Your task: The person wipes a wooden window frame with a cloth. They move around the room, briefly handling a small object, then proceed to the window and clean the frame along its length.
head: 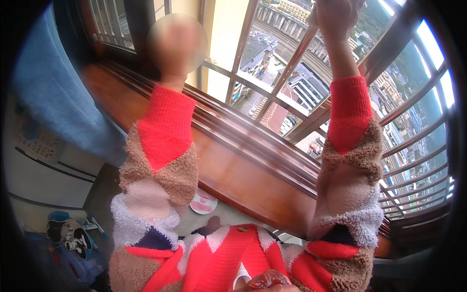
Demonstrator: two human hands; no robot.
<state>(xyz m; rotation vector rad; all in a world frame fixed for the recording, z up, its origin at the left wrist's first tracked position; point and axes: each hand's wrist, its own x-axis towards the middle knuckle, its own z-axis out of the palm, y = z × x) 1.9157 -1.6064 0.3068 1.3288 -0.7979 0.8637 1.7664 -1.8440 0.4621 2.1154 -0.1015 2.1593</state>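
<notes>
My left hand (pixel 177 45) is raised at the upper left, in front of the window frame. A round blur covers it, so its fingers and anything in them are hidden. Higher up on the right, my right hand (pixel 339 20) is at the window, with its fingers bent and partly cut off by the picture's top edge. Something pale shows beside those fingers, too unclear to name. Below both hands run the metal sliding-window tracks (pixel 251 140) and a brown, wood-look windowsill (pixel 233 164).
Metal window bars (pixel 412 146) curve along the right, with buildings and a road far below outside. A blue curtain (pixel 69 95) hangs on the left. Low on the left are white-and-black items (pixel 71 233) and cables. A round pink-and-white object (pixel 203 202) lies below the sill.
</notes>
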